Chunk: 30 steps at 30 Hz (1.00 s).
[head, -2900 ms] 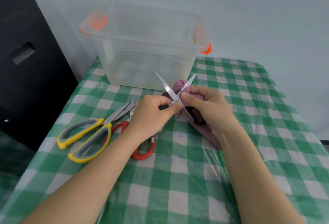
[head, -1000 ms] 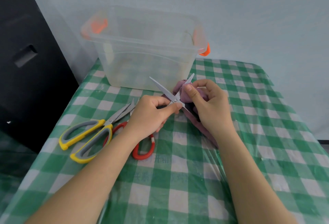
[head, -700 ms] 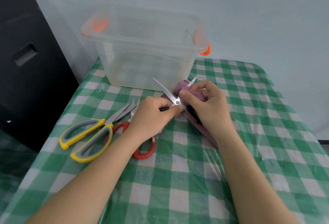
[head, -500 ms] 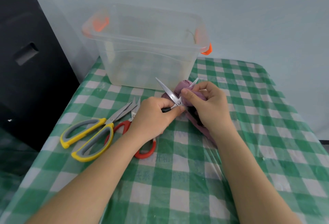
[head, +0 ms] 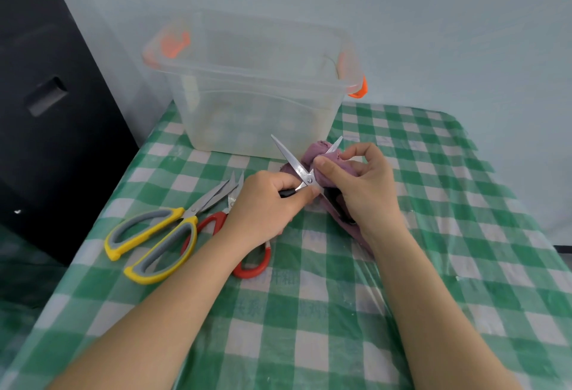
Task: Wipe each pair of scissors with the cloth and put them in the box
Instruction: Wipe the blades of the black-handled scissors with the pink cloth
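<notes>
My left hand grips the black handle of a small pair of steel scissors, blades spread wide above the table. My right hand pinches a purple cloth round the right blade, whose tip pokes out above the cloth. Yellow-and-grey scissors lie shut on the tablecloth at the left, beside red-handled scissors partly hidden under my left wrist. The clear plastic box with orange latches stands behind them, open at the top.
A green-and-white checked tablecloth under clear film covers the table. A black case stands off the table's left edge. A pale wall runs behind the box.
My right hand has slid the cloth back and forth along the right blade. The scissors have stayed spread in my left hand; the other two pairs have not moved.
</notes>
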Each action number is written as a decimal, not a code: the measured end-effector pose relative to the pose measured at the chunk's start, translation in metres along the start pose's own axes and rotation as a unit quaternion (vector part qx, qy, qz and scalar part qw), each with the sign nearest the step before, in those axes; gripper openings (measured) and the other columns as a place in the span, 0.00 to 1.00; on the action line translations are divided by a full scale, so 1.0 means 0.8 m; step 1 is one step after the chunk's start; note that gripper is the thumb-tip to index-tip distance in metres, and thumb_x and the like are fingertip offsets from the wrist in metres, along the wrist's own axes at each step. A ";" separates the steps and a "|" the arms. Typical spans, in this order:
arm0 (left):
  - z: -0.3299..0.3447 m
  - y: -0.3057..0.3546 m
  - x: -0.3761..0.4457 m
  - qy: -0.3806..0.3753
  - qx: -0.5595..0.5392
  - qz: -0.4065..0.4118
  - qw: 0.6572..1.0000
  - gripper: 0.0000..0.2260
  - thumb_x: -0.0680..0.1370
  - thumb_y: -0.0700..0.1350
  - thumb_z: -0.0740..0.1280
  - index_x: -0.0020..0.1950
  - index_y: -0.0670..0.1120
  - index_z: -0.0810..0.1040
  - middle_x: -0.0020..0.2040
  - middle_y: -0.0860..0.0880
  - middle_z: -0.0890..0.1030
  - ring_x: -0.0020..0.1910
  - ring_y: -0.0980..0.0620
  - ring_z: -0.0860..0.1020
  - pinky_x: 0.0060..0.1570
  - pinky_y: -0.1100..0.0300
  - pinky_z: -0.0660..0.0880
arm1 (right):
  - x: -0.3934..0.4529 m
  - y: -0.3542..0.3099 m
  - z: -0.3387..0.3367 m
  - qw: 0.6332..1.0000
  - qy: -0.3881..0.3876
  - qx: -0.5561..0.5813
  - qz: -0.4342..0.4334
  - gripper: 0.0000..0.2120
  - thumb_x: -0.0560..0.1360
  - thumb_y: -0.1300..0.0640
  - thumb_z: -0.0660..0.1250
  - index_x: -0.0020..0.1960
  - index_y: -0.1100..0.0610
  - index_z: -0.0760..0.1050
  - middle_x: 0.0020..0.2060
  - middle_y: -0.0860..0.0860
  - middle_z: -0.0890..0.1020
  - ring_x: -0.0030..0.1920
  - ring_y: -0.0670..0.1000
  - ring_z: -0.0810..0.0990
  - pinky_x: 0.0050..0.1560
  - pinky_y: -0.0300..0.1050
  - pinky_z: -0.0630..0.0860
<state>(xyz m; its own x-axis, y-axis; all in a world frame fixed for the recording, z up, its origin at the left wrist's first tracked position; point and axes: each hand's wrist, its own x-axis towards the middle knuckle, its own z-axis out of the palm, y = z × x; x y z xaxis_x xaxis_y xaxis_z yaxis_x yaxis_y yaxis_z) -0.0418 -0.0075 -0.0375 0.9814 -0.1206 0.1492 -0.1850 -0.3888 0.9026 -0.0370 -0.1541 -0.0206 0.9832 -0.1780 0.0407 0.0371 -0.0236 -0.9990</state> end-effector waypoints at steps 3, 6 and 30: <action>0.000 0.000 0.000 0.000 -0.002 -0.003 1.000 0.15 0.76 0.50 0.71 0.39 0.37 0.82 0.19 0.52 0.67 0.18 0.56 0.63 0.21 0.65 0.59 | 0.000 -0.001 0.000 1.000 -0.007 0.003 -0.003 0.12 0.72 0.62 0.74 0.46 0.53 0.70 0.38 0.56 0.86 0.37 0.50 0.83 0.43 0.49 0.80; -0.001 0.000 0.001 -0.008 -0.028 -0.024 0.999 0.12 0.75 0.49 0.71 0.40 0.41 0.83 0.18 0.54 0.67 0.17 0.56 0.63 0.20 0.65 0.60 | 0.002 -0.004 -0.006 0.998 -0.042 0.042 0.013 0.13 0.74 0.68 0.71 0.47 0.54 0.70 0.35 0.54 0.85 0.34 0.49 0.83 0.39 0.43 0.80; -0.003 0.002 0.002 0.001 -0.039 -0.029 0.999 0.11 0.75 0.49 0.72 0.38 0.42 0.83 0.19 0.54 0.68 0.17 0.55 0.63 0.23 0.63 0.60 | 0.001 -0.002 -0.004 0.996 -0.056 0.064 0.010 0.14 0.73 0.66 0.73 0.51 0.53 0.72 0.40 0.56 0.86 0.39 0.53 0.85 0.47 0.53 0.82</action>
<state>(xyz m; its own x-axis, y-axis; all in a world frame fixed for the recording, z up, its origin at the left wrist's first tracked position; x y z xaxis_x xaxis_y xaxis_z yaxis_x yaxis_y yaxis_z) -0.0405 -0.0063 -0.0353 0.9906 -0.0980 0.0955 -0.1225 -0.3234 0.9383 -0.0370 -0.1577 -0.0186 0.9975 -0.0658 0.0262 0.0331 0.1067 -0.9937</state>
